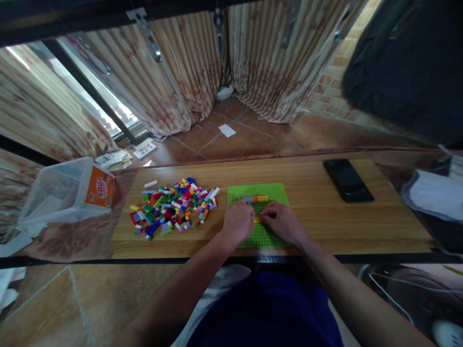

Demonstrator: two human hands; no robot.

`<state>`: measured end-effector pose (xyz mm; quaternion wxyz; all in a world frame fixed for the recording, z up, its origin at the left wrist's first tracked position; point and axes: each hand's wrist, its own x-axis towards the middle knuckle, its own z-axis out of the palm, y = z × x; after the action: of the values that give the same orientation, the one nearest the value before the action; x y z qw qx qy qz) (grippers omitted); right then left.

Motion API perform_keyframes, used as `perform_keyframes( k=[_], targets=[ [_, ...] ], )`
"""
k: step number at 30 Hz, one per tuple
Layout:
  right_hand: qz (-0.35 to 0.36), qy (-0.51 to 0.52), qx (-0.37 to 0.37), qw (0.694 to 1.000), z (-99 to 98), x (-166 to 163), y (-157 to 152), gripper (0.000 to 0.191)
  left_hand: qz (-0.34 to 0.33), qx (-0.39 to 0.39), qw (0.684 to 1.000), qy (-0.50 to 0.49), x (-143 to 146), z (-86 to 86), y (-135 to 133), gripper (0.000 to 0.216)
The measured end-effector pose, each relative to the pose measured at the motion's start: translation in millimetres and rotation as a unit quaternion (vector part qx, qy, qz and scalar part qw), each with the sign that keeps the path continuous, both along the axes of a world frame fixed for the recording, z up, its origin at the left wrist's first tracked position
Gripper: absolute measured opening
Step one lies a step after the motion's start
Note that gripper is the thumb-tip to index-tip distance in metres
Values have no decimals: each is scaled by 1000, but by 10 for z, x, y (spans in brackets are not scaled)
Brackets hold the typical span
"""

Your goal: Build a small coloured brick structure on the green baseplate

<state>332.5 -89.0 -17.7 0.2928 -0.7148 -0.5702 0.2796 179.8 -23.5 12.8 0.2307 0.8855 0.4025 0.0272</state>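
Note:
A green studded baseplate [269,236] lies on the wooden board in front of me. Across its upper part runs a row of toy bricks [258,198], grey at the left and orange to yellow at the right. My left hand [238,221] is closed over the plate's left side, knuckles up; its fingers hide whatever they hold. My right hand [282,220] comes from the right, thumb and fingertips pinched at a small yellow brick [257,219] between the two hands. The right hand partly covers that brick.
A loose heap of mixed coloured bricks [177,205] spreads left of the baseplate. Further left stands a clear plastic box [61,193] with an orange label. A black phone [347,180] lies at the right of the board [307,183]. Curtains hang beyond.

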Motion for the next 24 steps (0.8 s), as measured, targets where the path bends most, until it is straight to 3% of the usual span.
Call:
perform_keyframes(
  k=[7, 12, 17, 24],
  targets=[
    [18, 6, 32, 999, -20, 16, -7, 19, -3, 15, 1000, -4, -22, -8, -8, 23],
    [9, 33, 78, 996, -42, 61, -65, 21, 10, 40, 994, -100, -165, -75, -144, 22],
    [-56, -41, 197, 978, -51, -54, -247, 26, 75, 32, 975, -206, -604, -127, -416, 22],
    [51, -205, 195, 958, -191, -460, -540, 40, 168, 17, 956, -238, -1245, -201, -627, 21]
  ],
)
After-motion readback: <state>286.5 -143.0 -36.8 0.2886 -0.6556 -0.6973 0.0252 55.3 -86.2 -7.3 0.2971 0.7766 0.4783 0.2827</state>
